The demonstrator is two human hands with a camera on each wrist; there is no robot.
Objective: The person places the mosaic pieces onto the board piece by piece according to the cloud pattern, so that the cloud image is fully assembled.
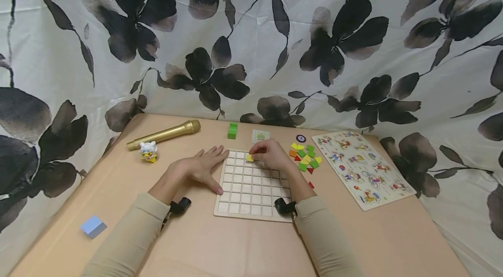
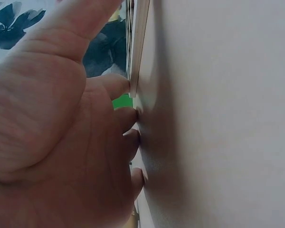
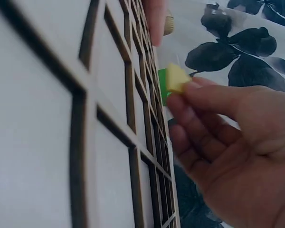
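Observation:
A wooden grid board [image 1: 245, 187] with square cells lies on the table. My right hand [image 1: 271, 154] is over its far part and pinches a small yellow tile [image 3: 176, 78] between thumb and fingertips. In the right wrist view the tile is close over the cells, its corner pointing away from the thumb. My left hand [image 1: 199, 168] rests spread at the board's left side, thumb and index finger at its edge. The other left fingertips touch the table, as the left wrist view [image 2: 109, 142] shows from the palm side.
Loose yellow, green, red and orange tiles [image 1: 302, 167] lie right of the board. Behind it are green blocks [image 1: 232, 131], a patterned card [image 1: 259, 136] and a round dark token [image 1: 301, 138]. A picture board [image 1: 363, 167], gold microphone [image 1: 167, 133], small figurine [image 1: 148, 152] and blue block [image 1: 93, 226] surround it.

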